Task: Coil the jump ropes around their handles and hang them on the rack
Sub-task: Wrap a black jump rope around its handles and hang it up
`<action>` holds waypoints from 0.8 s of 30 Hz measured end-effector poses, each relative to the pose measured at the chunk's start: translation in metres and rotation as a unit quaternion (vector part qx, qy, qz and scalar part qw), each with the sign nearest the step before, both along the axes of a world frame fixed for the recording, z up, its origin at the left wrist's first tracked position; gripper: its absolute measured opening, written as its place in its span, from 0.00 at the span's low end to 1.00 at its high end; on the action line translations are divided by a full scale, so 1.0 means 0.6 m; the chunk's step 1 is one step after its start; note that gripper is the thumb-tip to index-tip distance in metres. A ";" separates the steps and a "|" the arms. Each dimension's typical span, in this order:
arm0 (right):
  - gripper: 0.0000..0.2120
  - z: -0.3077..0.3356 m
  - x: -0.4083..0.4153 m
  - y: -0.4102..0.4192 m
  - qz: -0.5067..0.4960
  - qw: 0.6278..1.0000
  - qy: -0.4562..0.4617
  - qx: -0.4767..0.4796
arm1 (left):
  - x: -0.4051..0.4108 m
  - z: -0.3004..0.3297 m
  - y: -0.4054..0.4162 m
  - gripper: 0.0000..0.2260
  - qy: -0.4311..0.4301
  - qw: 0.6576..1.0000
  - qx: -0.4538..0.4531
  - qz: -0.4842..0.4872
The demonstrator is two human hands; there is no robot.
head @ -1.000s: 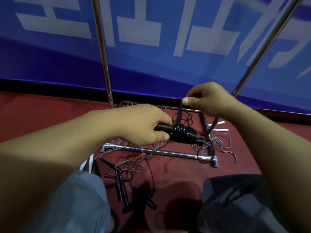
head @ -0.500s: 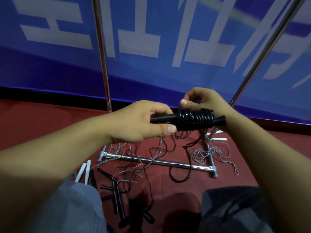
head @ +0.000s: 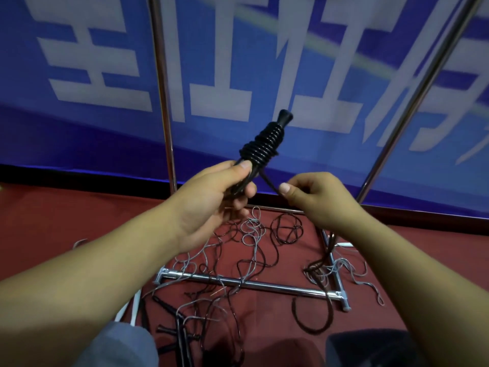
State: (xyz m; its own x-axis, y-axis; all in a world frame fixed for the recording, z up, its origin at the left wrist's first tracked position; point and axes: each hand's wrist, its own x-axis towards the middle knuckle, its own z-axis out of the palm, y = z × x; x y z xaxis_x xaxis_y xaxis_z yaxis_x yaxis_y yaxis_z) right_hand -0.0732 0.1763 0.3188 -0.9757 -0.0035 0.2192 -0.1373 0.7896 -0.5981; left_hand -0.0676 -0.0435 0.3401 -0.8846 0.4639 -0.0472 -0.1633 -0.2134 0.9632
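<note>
A dark red floor (head: 53, 221) is carrying everything here. The chrome base of a rack (head: 246, 283) is standing on it, one crossbar running left to right and a side bar meeting it at the right end. Loose black and grey jump ropes (head: 254, 234) are lying tangled over the floor and across the crossbar. Black handles (head: 180, 332) are lying near the bottom edge, and white handles (head: 132, 305) are resting just left of them.
</note>
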 end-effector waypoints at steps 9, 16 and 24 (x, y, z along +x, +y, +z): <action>0.18 0.009 0.014 -0.019 0.025 0.994 -0.103 -0.039 | -0.011 -0.003 -0.006 0.07 -0.013 0.999 0.014 0.037; 0.14 0.009 0.021 -0.031 0.049 0.946 -0.225 -0.226 | -0.019 -0.011 -0.006 0.07 0.048 0.993 -0.040 0.100; 0.14 0.014 0.034 -0.051 0.046 0.934 -0.203 -0.289 | -0.044 -0.022 -0.013 0.10 0.059 0.974 -0.093 0.198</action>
